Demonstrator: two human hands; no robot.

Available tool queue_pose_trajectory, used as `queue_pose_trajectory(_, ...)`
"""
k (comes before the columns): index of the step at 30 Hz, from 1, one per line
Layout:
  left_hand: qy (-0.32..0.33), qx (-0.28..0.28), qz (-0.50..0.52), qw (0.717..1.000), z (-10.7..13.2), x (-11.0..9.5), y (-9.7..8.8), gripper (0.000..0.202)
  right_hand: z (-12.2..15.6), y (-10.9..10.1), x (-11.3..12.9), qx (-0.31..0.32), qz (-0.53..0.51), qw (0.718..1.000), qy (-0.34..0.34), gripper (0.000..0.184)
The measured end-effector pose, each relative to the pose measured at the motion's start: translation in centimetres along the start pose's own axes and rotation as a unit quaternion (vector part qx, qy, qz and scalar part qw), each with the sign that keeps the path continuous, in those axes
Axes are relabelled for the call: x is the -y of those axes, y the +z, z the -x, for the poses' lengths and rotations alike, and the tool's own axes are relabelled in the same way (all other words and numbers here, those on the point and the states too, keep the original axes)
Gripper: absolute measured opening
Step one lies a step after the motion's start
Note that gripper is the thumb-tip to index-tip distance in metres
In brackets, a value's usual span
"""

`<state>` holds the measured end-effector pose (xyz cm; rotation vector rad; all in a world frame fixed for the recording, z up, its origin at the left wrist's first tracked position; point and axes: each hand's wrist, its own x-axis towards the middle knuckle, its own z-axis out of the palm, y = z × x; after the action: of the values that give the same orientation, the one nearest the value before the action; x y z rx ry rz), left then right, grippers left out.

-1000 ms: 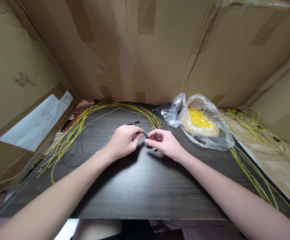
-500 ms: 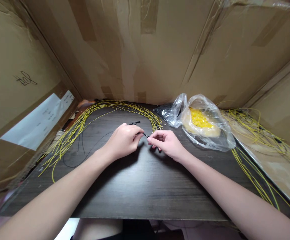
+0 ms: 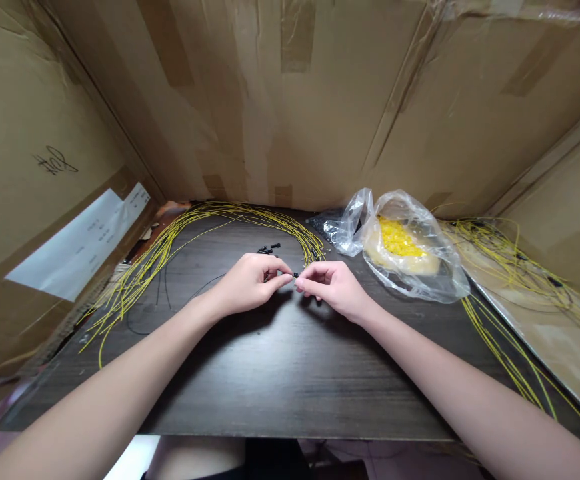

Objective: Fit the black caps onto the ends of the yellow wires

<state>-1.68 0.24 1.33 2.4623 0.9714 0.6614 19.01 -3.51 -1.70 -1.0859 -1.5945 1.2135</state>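
Over the middle of the dark table, my left hand point(image 3: 254, 283) and my right hand point(image 3: 334, 287) pinch thumb to finger, their tips nearly meeting. A small black connector-like piece point(image 3: 295, 275) shows between the fingertips, mostly covered by them. Beneath my right hand's fingers a bit of another black piece point(image 3: 319, 302) peeks out. A thin black wire point(image 3: 205, 285) runs on the table behind my left hand; where its end lies is hidden. Several small black parts point(image 3: 270, 249) lie just beyond my left hand.
A bundle of yellow wires point(image 3: 180, 227) arcs across the back left. On the right sit a clear bag of yellow pieces point(image 3: 400, 240) and a bag of black pieces point(image 3: 330, 225). More yellow wires point(image 3: 500, 240) lie far right. Cardboard walls point(image 3: 250, 107) surround the table point(image 3: 270, 393).
My left hand has moved slightly right, bringing its fingertips up to my right hand's. Less of the black piece shows between them. My right hand has barely moved.
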Motion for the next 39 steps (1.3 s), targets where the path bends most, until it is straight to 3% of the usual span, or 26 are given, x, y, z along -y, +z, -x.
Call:
queue_pose_trajectory(9,0.029,0.005,-0.030,0.999,-0.12,0.15,0.03,0.014,-0.24,-0.05,-0.14,0.013,0.007,1.000,0.004,0.021)
queue_pose_trajectory(21,0.092,-0.001,-0.080,0.993,0.21,-0.05,0.23,0.015,-0.07,0.25,-0.43,-0.028,0.138,0.989,-0.045,0.010)
queue_pose_trajectory(39,0.091,-0.005,-0.091,0.992,0.19,0.07,0.39,0.016,-0.07,0.17,-0.49,-0.034,0.156,0.986,-0.053,0.012)
